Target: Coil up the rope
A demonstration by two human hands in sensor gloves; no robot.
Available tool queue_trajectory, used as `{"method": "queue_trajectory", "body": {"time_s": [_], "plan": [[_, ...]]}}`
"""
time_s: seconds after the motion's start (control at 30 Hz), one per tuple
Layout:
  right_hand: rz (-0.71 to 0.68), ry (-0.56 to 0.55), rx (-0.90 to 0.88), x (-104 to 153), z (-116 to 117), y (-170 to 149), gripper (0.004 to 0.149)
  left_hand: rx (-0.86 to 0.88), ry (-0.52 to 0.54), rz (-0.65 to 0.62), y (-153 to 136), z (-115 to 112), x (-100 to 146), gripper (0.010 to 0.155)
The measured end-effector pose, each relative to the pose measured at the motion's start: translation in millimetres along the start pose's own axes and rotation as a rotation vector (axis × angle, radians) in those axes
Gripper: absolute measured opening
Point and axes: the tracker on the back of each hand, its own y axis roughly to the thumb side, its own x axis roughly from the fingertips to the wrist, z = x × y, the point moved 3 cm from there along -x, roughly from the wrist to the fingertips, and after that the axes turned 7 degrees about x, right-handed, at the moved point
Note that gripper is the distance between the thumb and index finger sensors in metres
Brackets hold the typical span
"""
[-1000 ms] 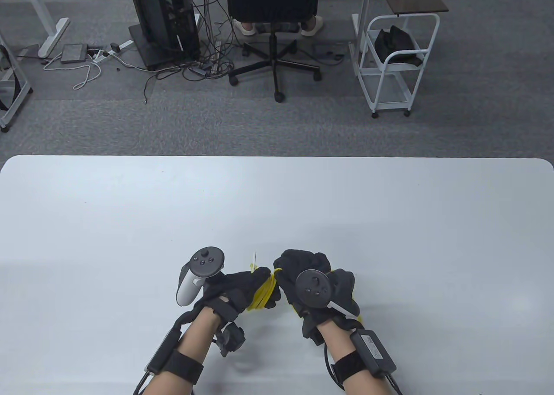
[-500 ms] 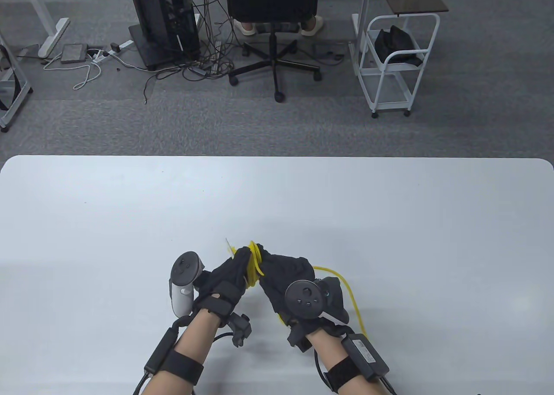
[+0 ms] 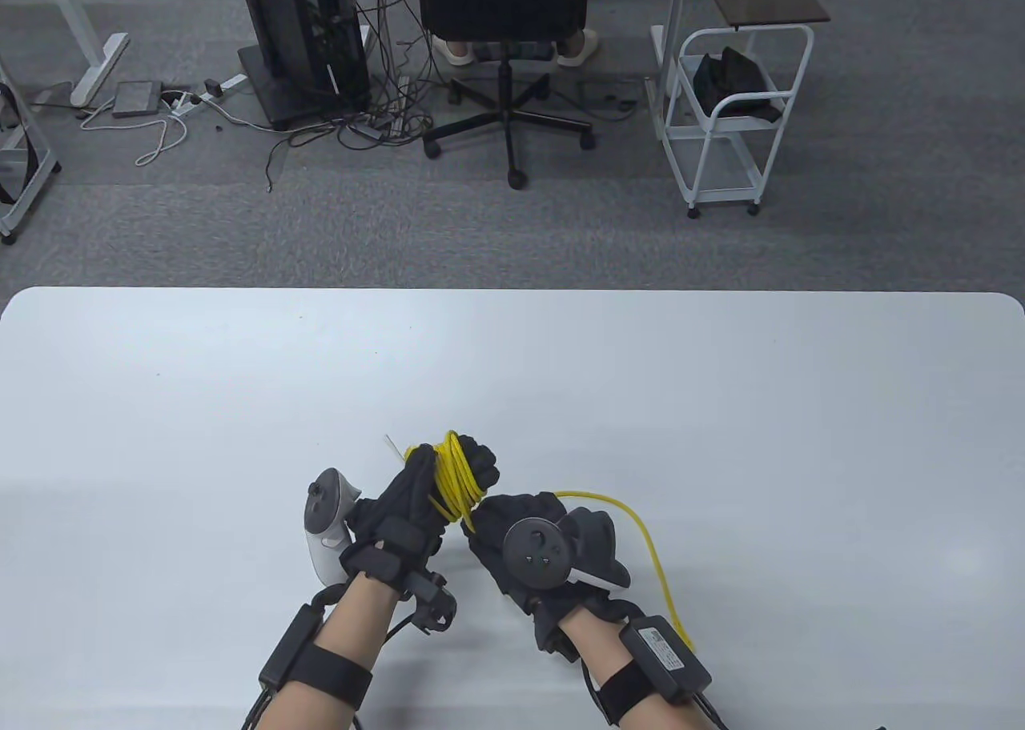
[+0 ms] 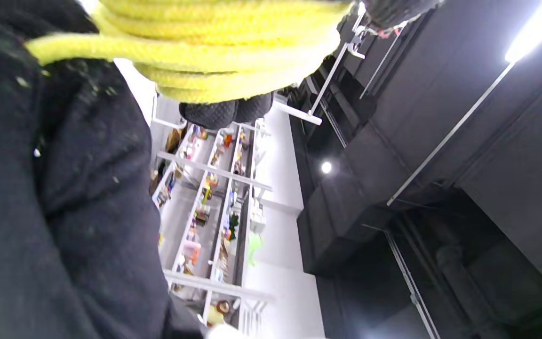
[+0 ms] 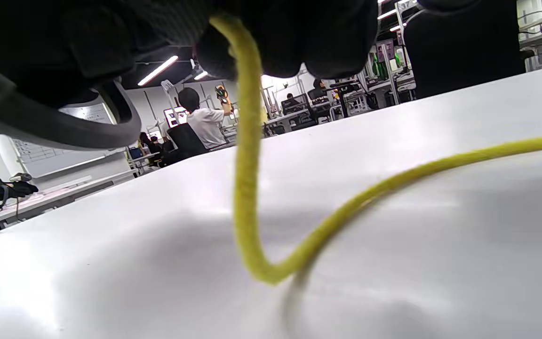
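Observation:
A yellow rope [image 3: 453, 474] is wound in several turns around my left hand [image 3: 436, 482], which is raised over the near middle of the white table [image 3: 240, 378]. The coil fills the top of the left wrist view [image 4: 214, 42]. A white rope tip [image 3: 392, 446] sticks out at the hand's far left. My right hand [image 3: 500, 530] is just right of the left hand and grips the rope's free part, which trails over the table [image 3: 653, 562] towards the near edge. In the right wrist view the rope [image 5: 247, 155] hangs from the closed fingers [image 5: 271, 42] and loops on the table.
Beyond the table's far edge are an office chair [image 3: 506, 58] with someone seated, a computer tower [image 3: 300, 38] with cables on the floor, and a white wire cart [image 3: 733, 118].
Both hands have moved left. The left hand has turned upright, showing the coil across it. The right hand has dropped back to the near right, and a loose length of rope now trails on the table.

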Motion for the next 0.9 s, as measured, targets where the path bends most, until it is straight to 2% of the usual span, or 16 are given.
{"method": "queue_trajectory", "body": {"time_s": [0.23, 0.57, 0.7, 0.9], "plan": [[0.063, 0.017, 0.037, 0.5, -1.5, -20.3, 0.041, -0.066, -0.123, 0.043, -3.9, -14.8, -4.9, 0.061], [0.159, -0.085, 0.114, 7.1, -19.2, -42.9, 0.041, -0.232, -0.313, 0.240, -19.3, -27.8, -7.4, 0.061], [0.198, -0.148, 0.108, 11.3, -28.3, -49.2, 0.040, -0.332, -0.341, 0.316, -25.2, -29.0, -7.0, 0.061], [0.223, -0.226, 0.076, 15.1, -37.1, -49.8, 0.040, -0.471, -0.309, 0.370, -28.1, -24.9, -6.6, 0.062]]}}
